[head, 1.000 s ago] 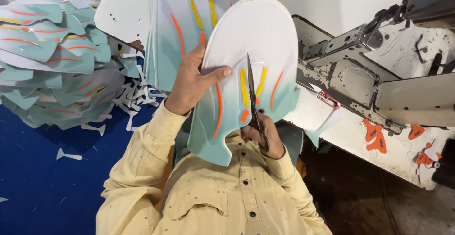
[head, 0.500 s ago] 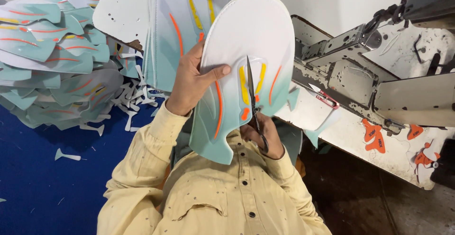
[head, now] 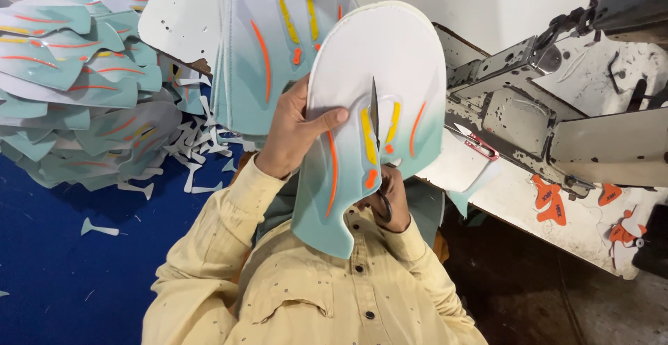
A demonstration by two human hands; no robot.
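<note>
I am holding up the white and mint-green shoe upper panel with orange and yellow stripes [head: 379,74] in front of my chest. My left hand [head: 292,133] is gripping its left edge, thumb on the face. My right hand [head: 390,202], half hidden behind it, is grasping dark scissors [head: 376,126], the blades pointing up over the yellow stripe. The pile of similar panels [head: 76,81] is lying on the blue surface [head: 62,275] at left.
</note>
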